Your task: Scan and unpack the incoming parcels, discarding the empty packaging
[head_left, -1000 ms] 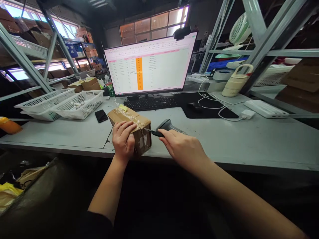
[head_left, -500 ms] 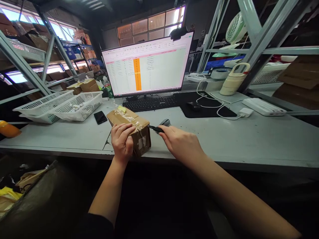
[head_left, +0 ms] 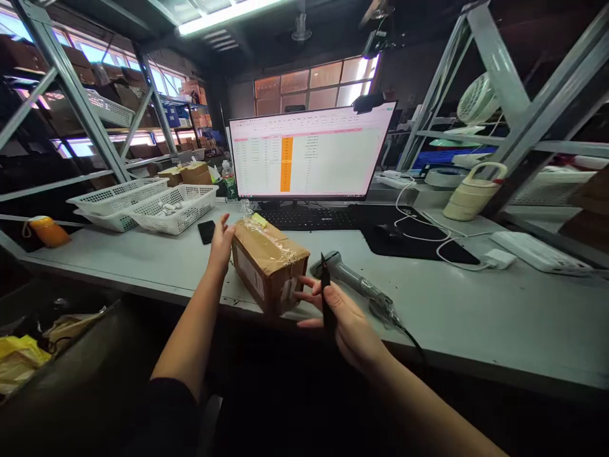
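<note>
A taped cardboard box [head_left: 269, 254] sits upright near the desk's front edge, with clear tape along its top and a yellow piece near its far end. Beside the box's far left corner is my left hand [head_left: 221, 244], fingers apart and holding nothing; whether it touches the cardboard I cannot tell. My right hand [head_left: 342, 314] grips a black utility knife [head_left: 326, 292], blade pointing up, against the palm. Its other fingers stretch toward the box's near right end. Behind that hand lies a grey barcode scanner [head_left: 356, 279] with a cable.
Behind the box stand a keyboard [head_left: 311, 219] and a monitor [head_left: 328, 158]. White baskets [head_left: 174, 209] and a phone [head_left: 206, 232] are to the left. To the right lie a mouse pad [head_left: 428, 244], white cables and a power bank [head_left: 537, 251]; a cream bottle [head_left: 471, 193] stands behind.
My left hand has let go of the box top and moved to its far left side. The knife has come away from the box's end and now points up. The view has shifted.
</note>
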The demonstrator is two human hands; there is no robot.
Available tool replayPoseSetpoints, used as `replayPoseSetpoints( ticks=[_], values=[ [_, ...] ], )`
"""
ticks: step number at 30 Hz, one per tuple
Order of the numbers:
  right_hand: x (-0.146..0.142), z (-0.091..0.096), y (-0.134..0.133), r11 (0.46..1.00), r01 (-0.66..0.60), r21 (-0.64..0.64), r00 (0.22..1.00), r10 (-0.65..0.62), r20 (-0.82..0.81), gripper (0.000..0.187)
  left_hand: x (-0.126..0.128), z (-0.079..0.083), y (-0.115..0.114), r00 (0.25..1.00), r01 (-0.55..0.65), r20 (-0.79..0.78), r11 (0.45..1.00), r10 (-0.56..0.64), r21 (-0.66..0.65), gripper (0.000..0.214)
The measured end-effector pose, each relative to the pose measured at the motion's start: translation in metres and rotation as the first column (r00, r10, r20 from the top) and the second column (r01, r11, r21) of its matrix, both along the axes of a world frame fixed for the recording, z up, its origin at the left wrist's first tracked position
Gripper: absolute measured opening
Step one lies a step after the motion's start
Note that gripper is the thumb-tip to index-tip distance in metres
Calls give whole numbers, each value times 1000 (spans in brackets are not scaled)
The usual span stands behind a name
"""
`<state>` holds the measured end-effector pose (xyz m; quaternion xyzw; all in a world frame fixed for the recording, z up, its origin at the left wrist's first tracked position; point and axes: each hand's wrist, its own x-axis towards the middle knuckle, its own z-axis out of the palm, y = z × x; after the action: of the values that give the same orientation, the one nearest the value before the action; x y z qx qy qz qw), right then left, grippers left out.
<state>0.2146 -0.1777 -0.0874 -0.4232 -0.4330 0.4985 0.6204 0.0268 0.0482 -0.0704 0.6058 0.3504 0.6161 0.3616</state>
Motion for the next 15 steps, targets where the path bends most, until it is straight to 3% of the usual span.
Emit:
replayPoseSetpoints(
  ticks=[3, 8, 11, 15],
  values=[
    [-3, -1, 3, 1000, 27, -2, 996, -27, -81, 43, -10, -3, -1, 999, 45, -16, 998, -46, -43, 61],
    [24, -2, 16, 995, 86, -50, 993, -90, -72, 47, -54, -16, -51, 995, 90, -50, 996, -90, -18, 59],
    [32, 2, 25, 993, 94, -66, 996, -94, 0, 50, -67, -19, -80, 989, 42, -146, 996, -31, 77, 42],
    [35, 13, 34, 995, 99, 5, 972, -97, 215, 51, -64, -24, -105, 993, 8, -117, 980, 16, 201, 31]
  ],
)
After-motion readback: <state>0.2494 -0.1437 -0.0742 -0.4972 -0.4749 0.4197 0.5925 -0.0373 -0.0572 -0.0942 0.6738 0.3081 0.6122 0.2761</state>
